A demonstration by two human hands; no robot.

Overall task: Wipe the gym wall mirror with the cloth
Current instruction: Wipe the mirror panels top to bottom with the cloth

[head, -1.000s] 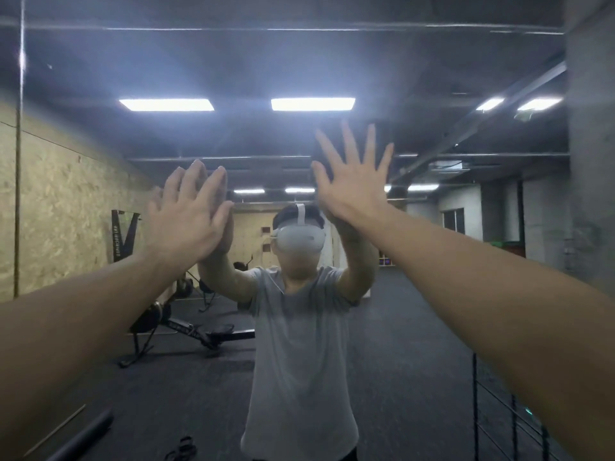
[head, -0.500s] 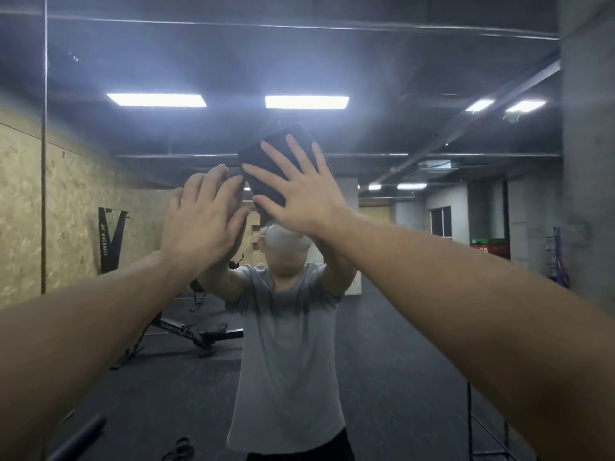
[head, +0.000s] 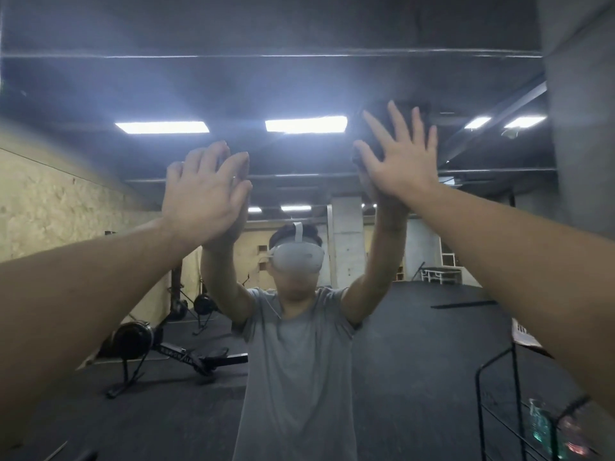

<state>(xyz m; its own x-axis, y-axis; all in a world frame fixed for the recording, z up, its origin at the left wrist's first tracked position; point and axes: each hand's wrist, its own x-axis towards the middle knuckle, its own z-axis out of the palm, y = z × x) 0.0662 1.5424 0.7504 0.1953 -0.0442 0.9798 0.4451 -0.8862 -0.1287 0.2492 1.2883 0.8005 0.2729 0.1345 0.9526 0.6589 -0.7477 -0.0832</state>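
The gym wall mirror [head: 299,78] fills the view and reflects me and the room behind. My right hand [head: 401,158] is raised high, fingers spread and straight, pressing a dark cloth [head: 376,128] flat against the glass; most of the cloth is hidden behind the hand. My left hand [head: 206,191] is also raised, palm flat on the mirror with fingers straight and together, holding nothing.
A grey concrete pillar [head: 579,111] stands at the right edge. A black wire rack [head: 499,394] holding bottles stands low on the right. The reflection shows a rowing machine [head: 159,351] on the dark floor at the left.
My right hand slid the cloth to the right and upward across the glass. The view tilted, so the left hand now sits lower left of the right hand.
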